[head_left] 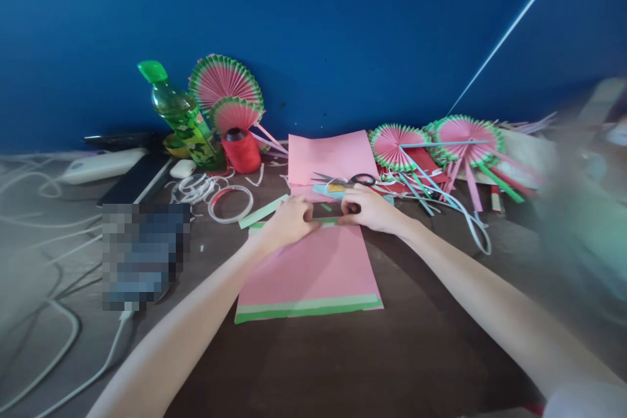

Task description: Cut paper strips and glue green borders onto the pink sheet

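Note:
A pink paper sheet (313,271) with green strips along its near and far edges lies on the dark table (421,339). My left hand (287,222) and my right hand (369,208) both pinch the sheet's far green edge, fingers closed on the paper. Just beyond my hands lie scissors (345,179) on another pink sheet (330,155). A loose green strip (262,211) lies left of my left hand.
Folded pink-and-green paper fans (225,81) lean on the blue wall; more fans (465,137) and strips lie at right. A green bottle (183,117), red thread spool (241,149), tape ring (231,204), white cables (59,339) and a pixelated patch (142,255) fill the left.

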### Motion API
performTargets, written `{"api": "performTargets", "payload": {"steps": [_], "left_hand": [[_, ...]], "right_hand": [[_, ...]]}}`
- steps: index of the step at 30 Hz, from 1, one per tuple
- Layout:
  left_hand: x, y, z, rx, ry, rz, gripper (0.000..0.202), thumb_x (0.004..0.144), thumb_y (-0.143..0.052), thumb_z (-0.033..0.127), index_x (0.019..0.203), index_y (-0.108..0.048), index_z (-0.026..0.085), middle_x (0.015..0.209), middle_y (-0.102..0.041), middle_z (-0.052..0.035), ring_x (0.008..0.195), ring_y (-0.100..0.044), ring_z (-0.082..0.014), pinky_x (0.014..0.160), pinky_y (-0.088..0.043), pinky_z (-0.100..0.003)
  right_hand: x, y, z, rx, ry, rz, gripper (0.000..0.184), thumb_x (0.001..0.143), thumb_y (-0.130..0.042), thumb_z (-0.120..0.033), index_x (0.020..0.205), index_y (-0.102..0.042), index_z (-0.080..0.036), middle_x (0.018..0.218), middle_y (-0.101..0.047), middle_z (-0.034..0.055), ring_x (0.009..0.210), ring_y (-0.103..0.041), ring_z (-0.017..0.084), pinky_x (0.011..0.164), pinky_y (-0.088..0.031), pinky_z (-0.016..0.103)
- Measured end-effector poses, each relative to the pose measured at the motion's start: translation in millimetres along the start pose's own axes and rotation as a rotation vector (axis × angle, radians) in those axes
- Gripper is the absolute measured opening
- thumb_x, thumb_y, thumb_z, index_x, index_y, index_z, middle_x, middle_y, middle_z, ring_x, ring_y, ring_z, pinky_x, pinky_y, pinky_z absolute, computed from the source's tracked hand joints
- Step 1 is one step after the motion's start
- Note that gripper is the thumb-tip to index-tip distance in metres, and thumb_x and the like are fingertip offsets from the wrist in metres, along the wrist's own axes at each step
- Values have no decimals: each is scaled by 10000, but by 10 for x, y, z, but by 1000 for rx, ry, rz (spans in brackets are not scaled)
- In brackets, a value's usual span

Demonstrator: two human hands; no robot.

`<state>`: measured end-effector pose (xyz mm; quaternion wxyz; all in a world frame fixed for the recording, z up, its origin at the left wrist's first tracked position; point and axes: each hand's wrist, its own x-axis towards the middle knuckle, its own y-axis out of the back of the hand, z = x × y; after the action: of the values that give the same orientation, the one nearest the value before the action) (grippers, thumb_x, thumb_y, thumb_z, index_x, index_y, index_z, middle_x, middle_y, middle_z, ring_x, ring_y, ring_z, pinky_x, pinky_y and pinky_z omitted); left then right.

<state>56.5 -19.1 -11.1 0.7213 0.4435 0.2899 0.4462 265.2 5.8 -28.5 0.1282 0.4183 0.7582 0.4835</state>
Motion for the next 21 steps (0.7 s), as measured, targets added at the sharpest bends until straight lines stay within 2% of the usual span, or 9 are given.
{"api": "performTargets", "payload": {"steps": [5,10,14,21], "left_hand": [[1,65,-28,1,-13,-52,213,757,-536,329,611,-532,175,795,-566,-42,806,-526,-198,703,-397,-324],[18,130,-153,-37,-60,-142,174,758,-487,282,695,-615,182,839,-605,-44,851,-539,-195,767,-403,-315],[21,140,-193,-14,-65,-170,172,745,-479,288,703,-610,185,832,-598,-43,851,-532,-194,766,-398,-314],[-22,167,-67,49,-9,-153,167,741,-474,298,680,-579,184,867,-576,-49,898,-522,-215,799,-392,-343]], "right_hand": [[7,1,6,-11,-10,-2,296,693,-708,-364,584,-498,-185,605,-493,-4,696,-411,158,628,-309,272],[4,-1,14,-14,6,4,298,680,-721,-354,584,-501,-177,603,-487,-9,694,-411,151,632,-309,263],[4,3,6,-11,7,4,298,682,-718,-359,583,-505,-176,595,-483,-11,691,-410,150,627,-306,259],[3,-3,16,-3,21,16,303,685,-713,-375,585,-506,-176,600,-491,-8,695,-406,150,634,-309,258]]}}
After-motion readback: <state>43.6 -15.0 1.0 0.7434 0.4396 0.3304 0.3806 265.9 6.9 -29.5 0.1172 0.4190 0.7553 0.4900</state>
